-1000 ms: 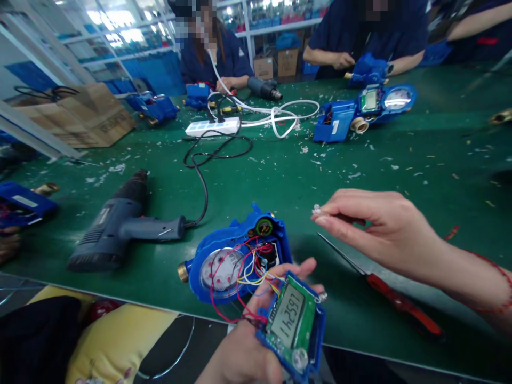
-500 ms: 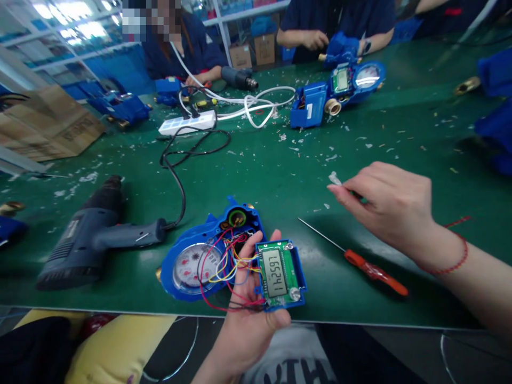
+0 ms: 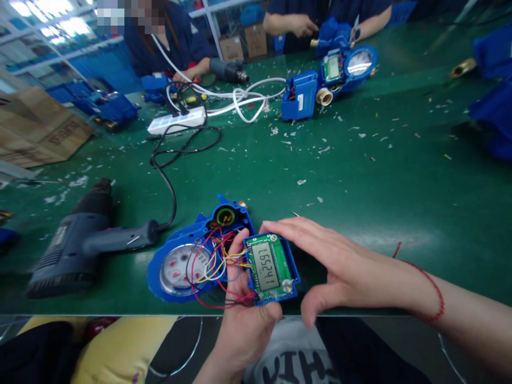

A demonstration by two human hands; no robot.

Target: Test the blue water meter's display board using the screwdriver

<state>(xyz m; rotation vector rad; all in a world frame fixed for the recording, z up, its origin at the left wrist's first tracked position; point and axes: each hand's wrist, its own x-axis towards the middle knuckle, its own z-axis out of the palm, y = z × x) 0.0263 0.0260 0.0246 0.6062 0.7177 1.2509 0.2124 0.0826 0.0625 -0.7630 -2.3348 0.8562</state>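
My left hand (image 3: 250,325) holds an LCD display board in a blue case (image 3: 267,269), its screen facing up and turned sideways. Red, yellow, white and black wires (image 3: 216,261) run from the board to a blue water meter (image 3: 176,290) with a round dial, lying to the left. My right hand (image 3: 340,266) is spread at the case's right side, thumb apart from the fingers. Its fingertips are close to the upper edge; whether they touch, I cannot tell. Only the tip of a screwdriver (image 3: 295,214) shows past that hand. A clear plastic scrap (image 3: 301,182) lies beyond.
A heat gun (image 3: 92,240) lies at left, its black cord leading to a white power strip (image 3: 176,121). Further blue meters (image 3: 300,96) stand across the green table (image 3: 248,160), strewn with scraps. Two people work on the far side. A cardboard box (image 3: 44,128) is at far left.
My right hand has let go of the plastic scrap, now on the table, and moved left and down to the display case, its fingers opening. It now covers most of the screwdriver. The view has shifted slightly.
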